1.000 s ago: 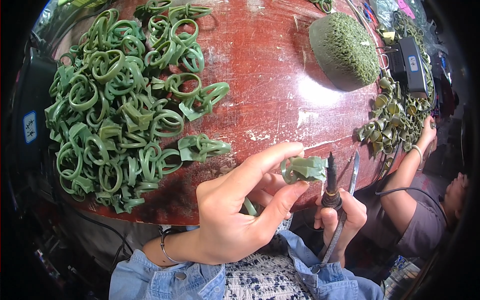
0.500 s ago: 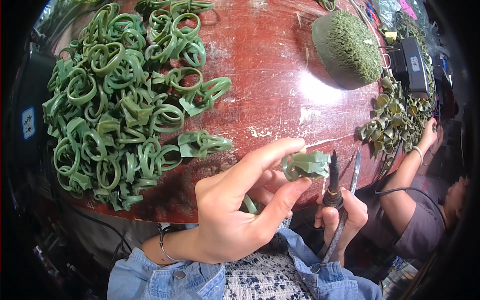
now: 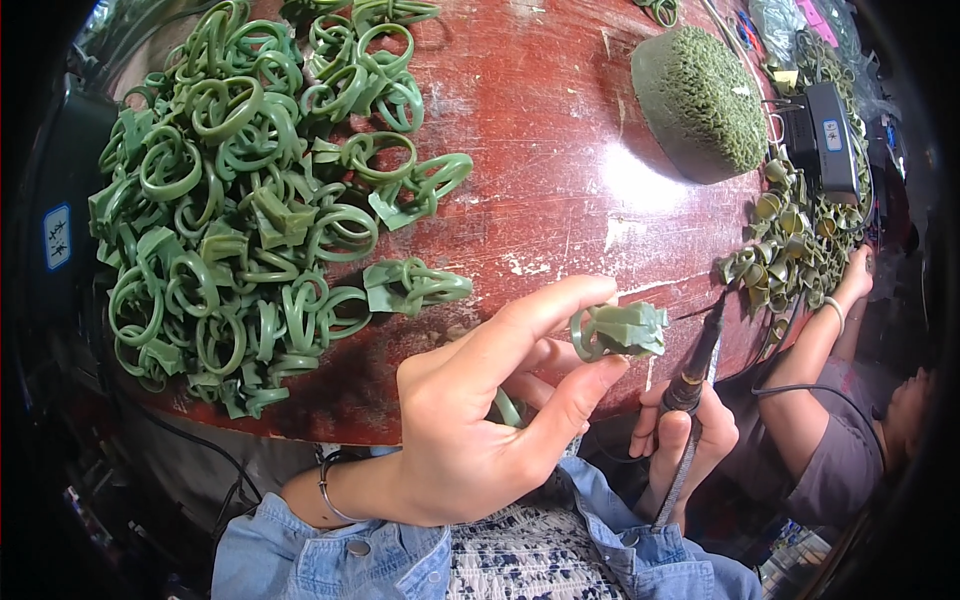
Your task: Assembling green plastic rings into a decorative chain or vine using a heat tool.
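My left hand (image 3: 470,425) is closed, pinching a green ring-shaped piece (image 3: 625,328) with a blocky, folded part between thumb and forefinger. Another green loop (image 3: 507,408) shows behind the thumb, under the curled fingers. To the right, my right hand (image 3: 690,440) is closed round a dark pen-like tool with a tapered black tip (image 3: 706,345), like a soldering iron. The same hand also grips a slim metal tool with a textured handle (image 3: 677,480), crossing beside the first. The black tip stands a little right of the green piece, apart from it.
A large heap of green rings (image 3: 250,220) covers the left of the worn red table (image 3: 530,180). A round block with a rough green top (image 3: 700,105) stands at the far right, near small olive pieces (image 3: 785,235) and a black box (image 3: 830,140). A co-worker's arm (image 3: 815,345) reaches in.
The tapered black tip has moved slightly right and tilted away from the green piece. My left hand has shifted a little right, still holding the piece.
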`<state>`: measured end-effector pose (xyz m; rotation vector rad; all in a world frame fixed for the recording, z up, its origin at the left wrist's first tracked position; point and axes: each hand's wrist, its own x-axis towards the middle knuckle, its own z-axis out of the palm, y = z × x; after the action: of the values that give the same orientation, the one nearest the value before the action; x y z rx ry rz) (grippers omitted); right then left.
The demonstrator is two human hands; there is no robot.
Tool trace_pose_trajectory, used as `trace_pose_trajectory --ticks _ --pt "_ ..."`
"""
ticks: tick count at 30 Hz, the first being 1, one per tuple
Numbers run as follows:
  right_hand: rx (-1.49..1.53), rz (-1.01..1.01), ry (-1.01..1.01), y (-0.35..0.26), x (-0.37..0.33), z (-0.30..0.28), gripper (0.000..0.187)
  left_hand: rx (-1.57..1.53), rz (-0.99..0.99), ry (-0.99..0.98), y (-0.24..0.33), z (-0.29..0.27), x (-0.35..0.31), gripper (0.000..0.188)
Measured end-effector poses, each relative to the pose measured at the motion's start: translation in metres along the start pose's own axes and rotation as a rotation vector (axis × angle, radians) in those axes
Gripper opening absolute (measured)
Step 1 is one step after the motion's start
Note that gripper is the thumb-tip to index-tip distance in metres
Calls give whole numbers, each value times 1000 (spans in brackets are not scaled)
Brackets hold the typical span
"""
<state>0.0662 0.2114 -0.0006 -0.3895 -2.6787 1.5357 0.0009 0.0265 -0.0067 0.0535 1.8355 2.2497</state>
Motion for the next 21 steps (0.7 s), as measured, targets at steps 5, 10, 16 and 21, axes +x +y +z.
trace_pose_trajectory --ticks 5,10,16,21 --pt "120 55 64 -5 -1 5 48 35 1 -4 4 3 0 38" --pt "326 -3 114 -24 7 17 36 195 185 71 6 7 0 36" --pt "254 -6 99 -45 16 23 36 240 237 69 8 9 -6 42" --pt "190 -70 39 -49 18 24 36 289 302 18 15 7 -8 44"
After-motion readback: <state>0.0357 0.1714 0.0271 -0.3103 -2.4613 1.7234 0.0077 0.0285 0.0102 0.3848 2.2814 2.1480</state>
